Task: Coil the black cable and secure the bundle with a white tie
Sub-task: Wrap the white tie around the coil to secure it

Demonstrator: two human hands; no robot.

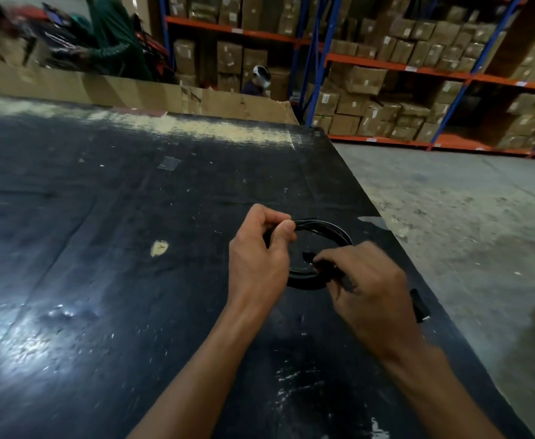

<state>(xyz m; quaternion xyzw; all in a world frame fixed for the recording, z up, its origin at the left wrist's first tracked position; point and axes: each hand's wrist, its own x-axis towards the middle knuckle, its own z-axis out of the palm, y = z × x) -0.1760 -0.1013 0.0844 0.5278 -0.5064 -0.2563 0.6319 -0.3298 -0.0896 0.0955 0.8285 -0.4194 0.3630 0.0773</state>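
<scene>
The black cable (329, 228) is wound into a round coil held just above the black table (101, 232), near its right edge. My left hand (259, 248) pinches the coil's upper left side between thumb and fingers. My right hand (364, 277) is closed on the coil's lower right side, where a black plug end (307, 256) sticks out by the fingertips. No white tie is visible; my right fingers hide that part of the bundle.
A small black object (419, 305) lies at the table's right edge behind my right wrist. Beyond that edge is a concrete floor (449, 201). Cardboard sheets (164, 93) stand along the far side, with a person in green (111, 36) and carton-filled shelves (386, 68) behind.
</scene>
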